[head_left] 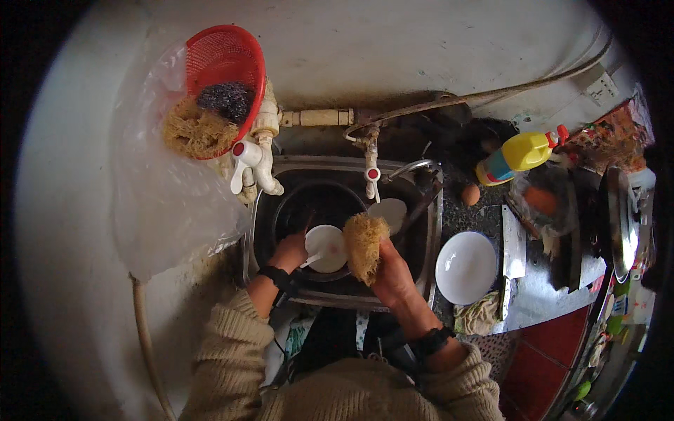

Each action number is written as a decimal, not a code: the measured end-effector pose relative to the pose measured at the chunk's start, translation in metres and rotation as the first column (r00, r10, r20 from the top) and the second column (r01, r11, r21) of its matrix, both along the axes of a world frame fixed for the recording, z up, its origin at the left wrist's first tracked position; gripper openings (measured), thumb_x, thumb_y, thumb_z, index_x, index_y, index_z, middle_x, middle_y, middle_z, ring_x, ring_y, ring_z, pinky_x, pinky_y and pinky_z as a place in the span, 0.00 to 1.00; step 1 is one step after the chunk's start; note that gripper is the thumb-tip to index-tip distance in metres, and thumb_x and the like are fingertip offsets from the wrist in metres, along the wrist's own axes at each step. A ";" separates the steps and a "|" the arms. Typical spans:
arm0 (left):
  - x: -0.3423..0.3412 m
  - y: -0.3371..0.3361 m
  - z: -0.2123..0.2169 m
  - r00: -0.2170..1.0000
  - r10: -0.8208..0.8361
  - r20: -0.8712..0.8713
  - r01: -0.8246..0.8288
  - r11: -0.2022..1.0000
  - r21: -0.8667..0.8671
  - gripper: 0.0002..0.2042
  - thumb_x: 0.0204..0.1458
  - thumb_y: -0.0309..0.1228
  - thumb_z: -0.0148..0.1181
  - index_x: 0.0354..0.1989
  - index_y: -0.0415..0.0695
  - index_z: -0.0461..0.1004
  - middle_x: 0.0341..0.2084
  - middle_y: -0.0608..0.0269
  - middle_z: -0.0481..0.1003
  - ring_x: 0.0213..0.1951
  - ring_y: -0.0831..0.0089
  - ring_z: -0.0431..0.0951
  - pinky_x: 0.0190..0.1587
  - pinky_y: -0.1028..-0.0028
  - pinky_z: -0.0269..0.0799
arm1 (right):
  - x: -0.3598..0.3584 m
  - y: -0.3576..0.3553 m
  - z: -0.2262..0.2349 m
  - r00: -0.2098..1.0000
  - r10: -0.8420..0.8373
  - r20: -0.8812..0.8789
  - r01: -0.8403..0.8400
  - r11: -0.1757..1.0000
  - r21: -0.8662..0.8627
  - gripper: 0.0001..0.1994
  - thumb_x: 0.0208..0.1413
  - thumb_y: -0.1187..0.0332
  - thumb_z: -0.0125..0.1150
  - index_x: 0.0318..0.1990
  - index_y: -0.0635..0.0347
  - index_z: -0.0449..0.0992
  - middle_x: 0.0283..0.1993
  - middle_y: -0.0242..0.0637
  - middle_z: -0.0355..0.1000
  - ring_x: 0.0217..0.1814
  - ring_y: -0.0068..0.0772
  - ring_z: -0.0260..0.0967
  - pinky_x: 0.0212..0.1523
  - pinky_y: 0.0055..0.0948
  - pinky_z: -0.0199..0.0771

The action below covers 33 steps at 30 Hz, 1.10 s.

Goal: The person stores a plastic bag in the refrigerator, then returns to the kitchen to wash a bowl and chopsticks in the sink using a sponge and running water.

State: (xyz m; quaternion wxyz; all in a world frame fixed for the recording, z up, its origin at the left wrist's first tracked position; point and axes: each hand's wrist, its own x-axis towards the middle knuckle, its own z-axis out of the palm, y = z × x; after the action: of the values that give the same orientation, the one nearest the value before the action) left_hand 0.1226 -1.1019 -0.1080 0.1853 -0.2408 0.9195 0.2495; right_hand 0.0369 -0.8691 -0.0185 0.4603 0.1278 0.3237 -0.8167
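Note:
My left hand (289,251) holds a small white bowl (327,247) over the dark basin in the steel sink (261,210); a white spoon handle pokes out by its fingers. Right beside the bowl, my right hand (392,275) grips a tan fibrous loofah scrubber (364,242), which touches the bowl's right rim. Another white dish (390,212) lies deeper in the sink behind the scrubber. A tap with a red-tipped handle (371,172) hangs above the sink.
A white plate (465,267) sits on the counter right of the sink, beside a cleaver (513,254) and a rag (477,316). A yellow squeeze bottle (518,156) and an egg (470,194) lie farther back. A red basket (223,59) with scrubbers hangs upper left.

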 end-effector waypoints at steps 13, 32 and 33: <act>0.031 0.068 0.102 0.920 0.366 -0.144 -0.255 0.834 0.489 0.15 0.59 0.29 0.49 0.54 0.38 0.68 0.29 0.58 0.75 0.25 0.74 0.75 0.28 0.75 0.71 | 0.026 -0.086 -0.053 0.994 -0.095 0.059 0.079 0.971 0.225 0.16 0.56 0.69 0.57 0.50 0.54 0.63 0.45 0.35 0.68 0.43 0.34 0.70 0.42 0.36 0.75; 0.069 0.051 0.128 0.876 0.381 -0.297 -0.254 0.886 0.388 0.10 0.56 0.25 0.54 0.45 0.39 0.71 0.31 0.62 0.76 0.28 0.82 0.72 0.27 0.81 0.67 | 0.046 -0.099 -0.057 0.978 -0.014 0.209 0.011 1.000 0.014 0.11 0.59 0.63 0.56 0.46 0.54 0.69 0.38 0.34 0.71 0.39 0.34 0.72 0.40 0.35 0.76; 0.067 0.059 0.123 0.884 0.335 -0.325 -0.209 0.907 0.366 0.10 0.56 0.24 0.54 0.46 0.39 0.71 0.31 0.62 0.76 0.28 0.82 0.73 0.27 0.81 0.67 | 0.052 -0.102 -0.052 0.957 0.023 0.288 -0.048 0.995 0.082 0.10 0.59 0.64 0.55 0.46 0.54 0.69 0.38 0.35 0.71 0.37 0.35 0.72 0.39 0.36 0.77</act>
State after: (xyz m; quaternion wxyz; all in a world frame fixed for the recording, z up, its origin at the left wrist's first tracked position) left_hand 0.1899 -1.0425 0.0154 0.0026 -0.2828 0.8411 0.4610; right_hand 0.0886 -0.9714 -0.0703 0.5108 0.2593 0.2915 -0.7661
